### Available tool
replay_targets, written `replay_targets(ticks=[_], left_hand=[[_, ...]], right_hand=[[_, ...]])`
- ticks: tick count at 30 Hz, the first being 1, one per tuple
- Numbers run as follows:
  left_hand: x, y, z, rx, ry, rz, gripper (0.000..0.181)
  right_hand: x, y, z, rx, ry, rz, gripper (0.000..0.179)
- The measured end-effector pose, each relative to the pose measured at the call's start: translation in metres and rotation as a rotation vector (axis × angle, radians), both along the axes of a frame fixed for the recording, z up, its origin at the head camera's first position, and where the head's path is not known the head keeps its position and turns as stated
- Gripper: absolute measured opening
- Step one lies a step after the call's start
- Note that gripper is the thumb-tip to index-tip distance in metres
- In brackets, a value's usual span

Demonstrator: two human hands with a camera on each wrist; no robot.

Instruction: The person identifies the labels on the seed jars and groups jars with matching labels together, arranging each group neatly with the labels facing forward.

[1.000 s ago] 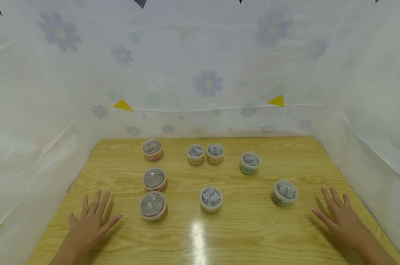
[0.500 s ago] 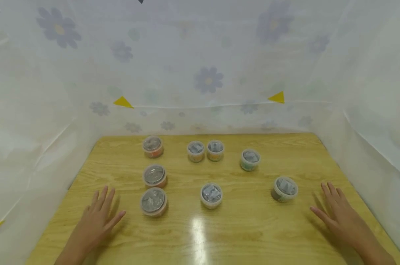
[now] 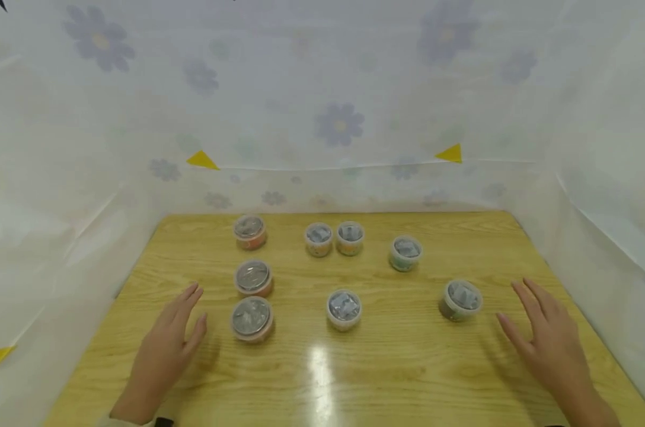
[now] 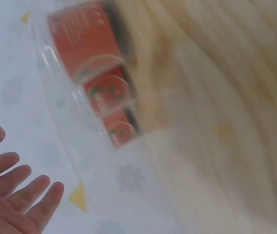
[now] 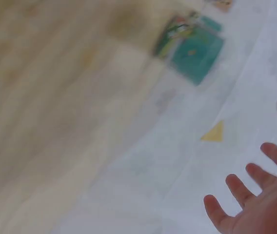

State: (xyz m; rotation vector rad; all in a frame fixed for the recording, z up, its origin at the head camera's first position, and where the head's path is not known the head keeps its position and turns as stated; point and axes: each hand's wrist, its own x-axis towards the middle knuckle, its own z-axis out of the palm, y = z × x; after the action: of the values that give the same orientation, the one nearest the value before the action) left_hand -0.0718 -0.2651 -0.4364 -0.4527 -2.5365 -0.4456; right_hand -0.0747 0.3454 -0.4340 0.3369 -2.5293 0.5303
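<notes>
My left hand (image 3: 168, 338) hovers over the table's left side with relaxed fingers, holding nothing. Nearest to it are two round lidded tubs, a front one (image 3: 252, 320) and one just behind (image 3: 254, 277). A third such tub (image 3: 249, 231) stands farther back; red-orange labels show in the left wrist view. On the right, my right hand (image 3: 549, 335) also holds nothing, fingers extended, beside a dark-sided tub (image 3: 460, 300). A green-labelled tub (image 3: 405, 253) sits behind that one. A pale tub (image 3: 344, 309) stands in the middle. All these tubs are upright with silvery tops.
Two orange-labelled tubs (image 3: 319, 239) stand side by side at the back middle. The wooden table (image 3: 397, 373) is enclosed at the back and sides by a white flowered sheet (image 3: 280, 118) bearing yellow triangles.
Both hands have turned from palm-down, spread fingers to a more sideways pose. The left hand has moved slightly right and away from the table's edge. The tubs stay in place.
</notes>
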Motion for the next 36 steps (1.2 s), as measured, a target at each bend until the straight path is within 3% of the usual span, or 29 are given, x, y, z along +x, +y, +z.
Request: replay_targets(ticks=[3,9,13,18,20,26,33,36], left_hand=[[-0.002,0.017,0.008,0.006,0.082,-0.054,0.048],[-0.013,0.052,0.012,0.030,0.166,-0.182,0.044],[-0.012,0.077,0.011,0.067,0.135,-0.273,0.041],[-0.005,0.116,0.000,0.084,0.070,-0.420,0.040],[-0.002,0.130,-0.005,0.075,0.032,-0.450,0.042],[-0.003,0.157,-0.015,0.109,-0.113,-0.436,0.052],[-0.006,0.174,-0.023,0.142,-0.294,-0.365,0.062],[-0.007,0.178,-0.026,0.173,-0.374,-0.334,0.066]], right_hand=[[-0.003,-0.019,0.011,-0.026,0.086,0.025,0.056],[-0.009,-0.061,0.021,-0.003,0.111,0.123,0.050],[-0.010,-0.090,0.013,0.012,0.067,0.202,0.048],[-0.008,-0.127,-0.008,0.043,-0.091,0.264,0.049],[-0.007,-0.140,-0.016,0.047,-0.139,0.299,0.049],[-0.008,-0.166,-0.026,0.000,-0.226,0.341,0.053],[-0.013,-0.184,-0.026,0.081,-0.177,0.327,0.060],[-0.014,-0.189,-0.027,0.079,-0.203,0.321,0.064]])
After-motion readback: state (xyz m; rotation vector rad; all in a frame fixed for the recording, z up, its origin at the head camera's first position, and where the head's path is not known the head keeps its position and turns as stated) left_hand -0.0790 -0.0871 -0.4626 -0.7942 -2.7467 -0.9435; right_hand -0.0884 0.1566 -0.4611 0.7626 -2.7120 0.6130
